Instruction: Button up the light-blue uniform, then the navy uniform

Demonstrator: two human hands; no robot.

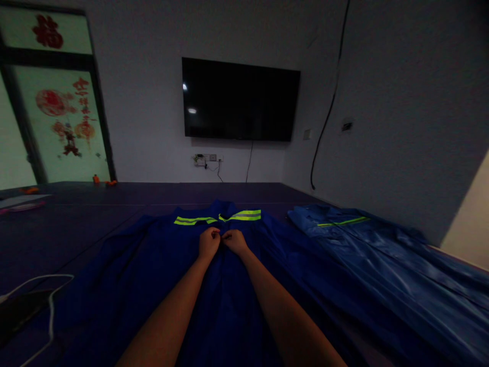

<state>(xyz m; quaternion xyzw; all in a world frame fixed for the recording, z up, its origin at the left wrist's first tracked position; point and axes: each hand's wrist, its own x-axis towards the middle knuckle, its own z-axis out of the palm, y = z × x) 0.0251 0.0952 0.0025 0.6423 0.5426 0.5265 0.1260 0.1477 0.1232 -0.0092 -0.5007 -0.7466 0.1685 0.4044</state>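
Note:
A dark blue work jacket point(153, 275) with yellow-green and grey reflective strips across the chest lies spread out on the floor, collar away from me. Both hands meet at its front opening, just below the strips. My left hand point(210, 242) is closed in a pinch on the left edge of the jacket front. Close beside it, my right hand point(234, 241) pinches the right edge. The fingertips almost touch, and whatever small fastening may lie between them is too dark to make out.
To the right lies a lighter blue garment point(367, 255) with a yellow-green strip. A white cable point(51, 311) and a dark flat object point(21, 311) are at lower left. Small orange items point(110, 182) sit near the door. A television point(240, 99) hangs on the far wall.

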